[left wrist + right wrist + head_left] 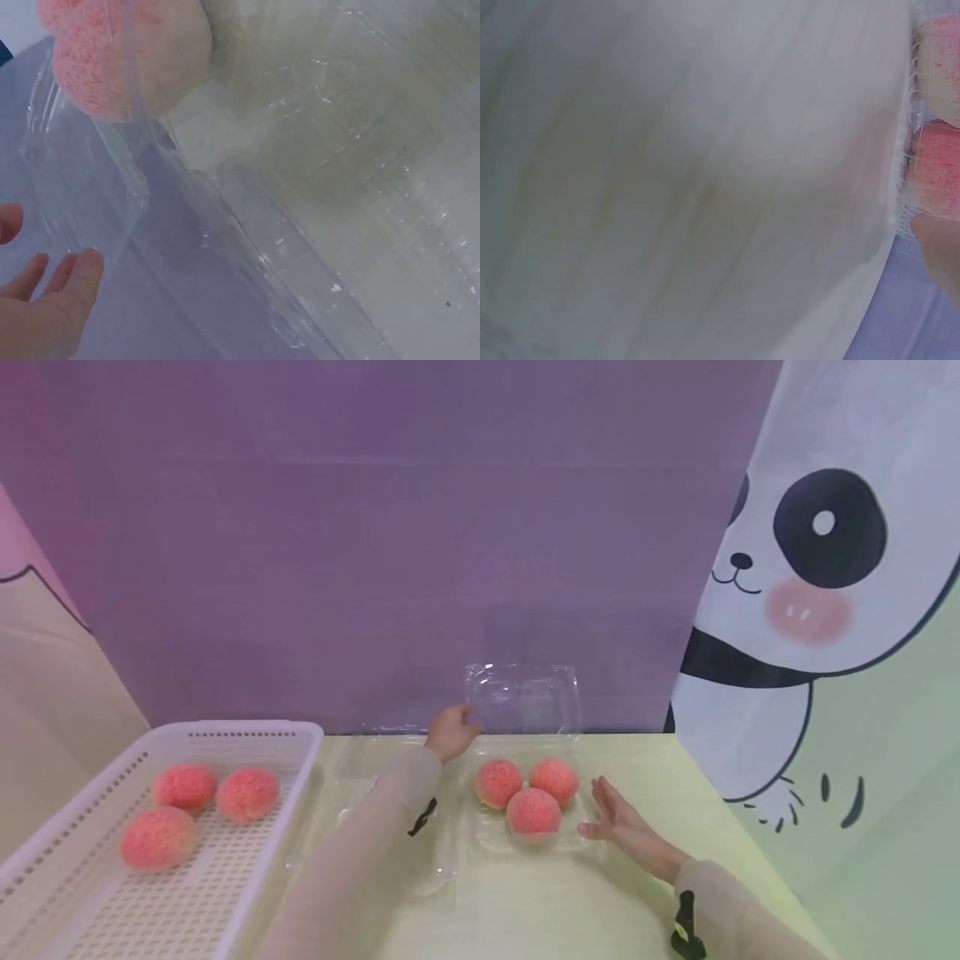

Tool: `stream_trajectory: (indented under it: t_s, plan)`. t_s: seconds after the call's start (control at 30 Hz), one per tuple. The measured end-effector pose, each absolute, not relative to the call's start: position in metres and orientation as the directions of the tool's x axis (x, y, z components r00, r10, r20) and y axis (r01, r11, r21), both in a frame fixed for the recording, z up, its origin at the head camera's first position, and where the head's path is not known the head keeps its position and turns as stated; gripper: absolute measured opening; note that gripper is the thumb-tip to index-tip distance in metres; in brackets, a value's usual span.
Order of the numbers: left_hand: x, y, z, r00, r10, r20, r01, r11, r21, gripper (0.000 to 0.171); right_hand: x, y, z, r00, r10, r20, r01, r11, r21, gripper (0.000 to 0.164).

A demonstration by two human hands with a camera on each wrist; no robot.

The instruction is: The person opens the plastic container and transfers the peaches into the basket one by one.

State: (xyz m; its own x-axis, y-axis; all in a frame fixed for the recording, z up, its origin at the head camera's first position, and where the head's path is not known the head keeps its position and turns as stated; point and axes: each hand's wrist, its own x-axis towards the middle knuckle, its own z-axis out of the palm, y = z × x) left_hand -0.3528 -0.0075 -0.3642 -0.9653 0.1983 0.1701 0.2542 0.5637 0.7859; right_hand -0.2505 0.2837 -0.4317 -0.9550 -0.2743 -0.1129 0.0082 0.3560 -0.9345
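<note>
A clear plastic clamshell box [491,843] stands open on the table, its lid [525,697] raised at the back. Three round pink buns [534,812] with a crumbly-looking surface sit together in its base. My left hand [452,732] is at the left edge of the raised lid, thumb apart from the fingers; in the left wrist view its fingertips [90,261] are right at the lid's edge. On the box's other side, my right hand [630,831] has its fingers extended, thumb toward the front bun. Only part of that hand shows in the right wrist view.
At the left is a white perforated basket [311,752] with three more pink buns [159,839] inside. Another clear plastic box [435,881] lies between basket and filled box, partly behind my left sleeve. A purple backdrop [390,543] rises behind the pale table [525,910].
</note>
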Motion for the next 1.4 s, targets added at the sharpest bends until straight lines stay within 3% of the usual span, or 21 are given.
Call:
stream_trajectory:
  t_s: [0.13, 0.4, 0.77, 0.97, 1.17, 1.4]
  plan:
    - [-0.34, -0.004, -0.362, -0.929, 0.315, 0.193, 0.344, 0.547, 0.763, 0.039, -0.251, 0.284, -0.434, -0.956, -0.27, -0.111, 0.01, 0.35, -0.937, 0.096]
    - [-0.326, 0.009, -0.38, -0.853, 0.514, 0.096, 0.428, 0.58, 0.693, 0.038, -0.251, 0.284, -0.433, -0.958, -0.265, -0.111, 0.006, 0.369, -0.929, 0.096]
    - [-0.328, 0.026, -0.407, -0.858, 0.508, 0.077, 0.444, 0.658, 0.608, 0.052, -0.248, 0.282, -0.436, -0.962, -0.248, -0.112, 0.019, 0.346, -0.938, 0.096]
    - [-0.325, 0.032, -0.408, -0.866, 0.498, 0.045, 0.452, 0.74, 0.498, 0.062, -0.246, 0.283, -0.437, -0.964, -0.247, -0.102, 0.012, 0.341, -0.94, 0.096]
    - [-0.325, 0.035, -0.403, -0.87, 0.493, -0.008, 0.42, 0.748, 0.514, 0.065, -0.244, 0.282, -0.434, -0.965, -0.249, -0.08, -0.005, 0.325, -0.946, 0.096]
    - [-0.328, 0.035, -0.406, -0.841, 0.541, -0.018, 0.492, 0.777, 0.394, 0.073, -0.244, 0.28, -0.433, -0.967, -0.242, -0.084, -0.002, 0.339, -0.941, 0.095]
